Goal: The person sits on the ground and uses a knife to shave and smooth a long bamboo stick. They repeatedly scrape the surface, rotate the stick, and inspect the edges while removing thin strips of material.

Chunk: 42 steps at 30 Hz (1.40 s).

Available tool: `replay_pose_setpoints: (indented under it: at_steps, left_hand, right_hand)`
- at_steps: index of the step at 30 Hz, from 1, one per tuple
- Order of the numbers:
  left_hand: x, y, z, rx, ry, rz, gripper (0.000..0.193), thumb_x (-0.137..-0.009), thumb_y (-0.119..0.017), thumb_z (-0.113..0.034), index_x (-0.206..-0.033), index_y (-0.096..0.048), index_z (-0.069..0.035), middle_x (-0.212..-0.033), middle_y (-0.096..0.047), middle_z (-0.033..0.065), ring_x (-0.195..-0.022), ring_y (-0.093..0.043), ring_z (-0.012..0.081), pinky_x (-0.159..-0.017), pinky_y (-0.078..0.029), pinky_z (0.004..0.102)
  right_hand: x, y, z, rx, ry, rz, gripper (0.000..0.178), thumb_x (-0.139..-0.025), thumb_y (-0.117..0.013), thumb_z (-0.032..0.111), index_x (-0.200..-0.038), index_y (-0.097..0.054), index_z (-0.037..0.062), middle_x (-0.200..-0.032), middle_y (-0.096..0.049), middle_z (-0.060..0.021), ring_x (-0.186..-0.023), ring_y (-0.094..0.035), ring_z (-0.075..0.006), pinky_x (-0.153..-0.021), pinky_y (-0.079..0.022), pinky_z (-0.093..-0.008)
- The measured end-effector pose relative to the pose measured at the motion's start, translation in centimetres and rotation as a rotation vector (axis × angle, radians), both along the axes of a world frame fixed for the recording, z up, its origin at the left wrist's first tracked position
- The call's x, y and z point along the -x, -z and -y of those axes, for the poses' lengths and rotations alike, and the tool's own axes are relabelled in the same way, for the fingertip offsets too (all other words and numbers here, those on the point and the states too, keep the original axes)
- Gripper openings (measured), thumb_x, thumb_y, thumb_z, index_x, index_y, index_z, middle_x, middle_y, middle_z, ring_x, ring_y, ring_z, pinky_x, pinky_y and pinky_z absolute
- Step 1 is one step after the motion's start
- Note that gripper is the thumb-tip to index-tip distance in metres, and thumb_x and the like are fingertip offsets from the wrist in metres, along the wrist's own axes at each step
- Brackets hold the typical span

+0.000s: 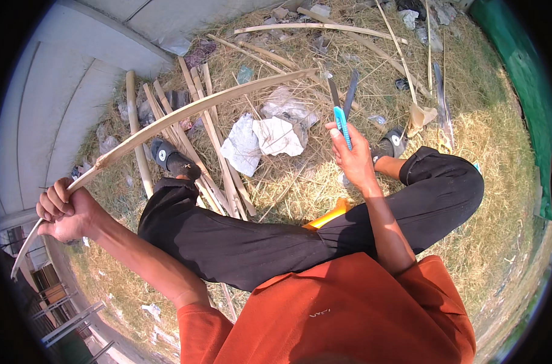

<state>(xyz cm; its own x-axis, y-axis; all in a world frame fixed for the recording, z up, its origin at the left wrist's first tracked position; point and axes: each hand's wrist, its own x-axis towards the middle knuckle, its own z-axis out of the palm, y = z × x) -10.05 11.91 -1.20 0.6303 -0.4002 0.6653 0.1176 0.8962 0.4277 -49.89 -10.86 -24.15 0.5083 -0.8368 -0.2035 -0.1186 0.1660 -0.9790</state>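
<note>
My left hand is wrapped round a long, pale bamboo strip near its lower end. The strip slants up to the right across the view, its far tip ending close to a blade. In my right hand is a blue utility knife, its dark blade extended and pointing away from me. Between blade and strip tip I cannot tell whether they touch. Just right of the knife, a second dark blade-like piece sticks up; what it belongs to is hidden.
Several bamboo strips lie on dry grass ahead and left, more at the back. White stone-like pieces sit between my sandalled feet. A pale wall rises at left, a green sheet at right. Something orange shows beneath my legs.
</note>
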Motion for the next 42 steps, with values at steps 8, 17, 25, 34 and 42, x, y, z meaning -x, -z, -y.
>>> replay_pose_setpoints:
  at_steps: [8,17,25,34,42]
  left_hand:
    - [-1.9,0.9,-1.3,0.192,0.247,-0.156,0.073,-0.085,-0.022,-0.078,-0.054,-0.035,-0.013,-0.042,-0.03,-0.0034,-0.032,-0.028,0.0077,-0.038,-0.03,0.0211]
    - [-4.5,1.9,-0.7,-0.08,0.218,-0.079,0.037,-0.097,-0.049,-0.036,-0.075,-0.043,-0.006,-0.073,-0.046,0.0036,-0.04,-0.037,0.009,-0.055,-0.04,0.0244]
    - [0.4,3.8,6.2,-1.03,-0.297,-0.087,0.061,-0.096,-0.052,-0.037,-0.135,-0.029,0.004,-0.117,-0.056,0.024,-0.094,-0.063,0.0263,-0.077,-0.057,0.0351]
    - [1.1,5.6,9.7,-0.925,0.031,0.098,0.064,-0.082,-0.07,-0.004,-0.135,-0.035,0.006,-0.1,-0.062,0.0119,-0.081,-0.064,0.0132,-0.072,-0.06,0.0224]
    - [3.7,4.8,10.6,-0.912,0.002,0.187,0.064,-0.077,-0.075,-0.003,-0.13,-0.041,0.003,-0.101,-0.065,0.015,-0.088,-0.067,0.0197,-0.076,-0.059,0.0264]
  right_hand:
    - [-2.0,-4.4,2.2,-0.315,0.377,0.694,0.043,-0.097,-0.048,0.044,-0.116,-0.052,0.0054,-0.075,-0.059,-0.0104,-0.039,-0.03,-0.003,-0.038,-0.027,-0.0196]
    - [-0.7,-4.9,2.8,-0.489,0.36,0.959,0.039,-0.091,-0.056,0.051,-0.084,-0.053,0.0127,-0.07,-0.062,-0.0066,-0.037,-0.032,-0.006,-0.038,-0.029,-0.022]
    - [0.8,-4.1,2.6,-0.394,0.331,1.096,0.039,-0.089,-0.048,0.029,-0.112,-0.057,-0.0007,-0.079,-0.059,-0.005,-0.04,-0.03,-0.0086,-0.041,-0.03,-0.0255]
    - [4.7,-4.3,4.4,-0.275,0.446,1.098,0.038,-0.089,-0.048,0.026,-0.116,-0.053,-0.0003,-0.09,-0.063,-0.0084,-0.043,-0.031,-0.0085,-0.042,-0.03,-0.0236]
    - [5.4,-2.5,5.1,-0.278,0.416,1.096,0.017,-0.098,-0.048,0.026,-0.099,-0.056,0.0113,-0.093,-0.066,-0.0079,-0.042,-0.029,-0.0074,-0.043,-0.029,-0.0219]
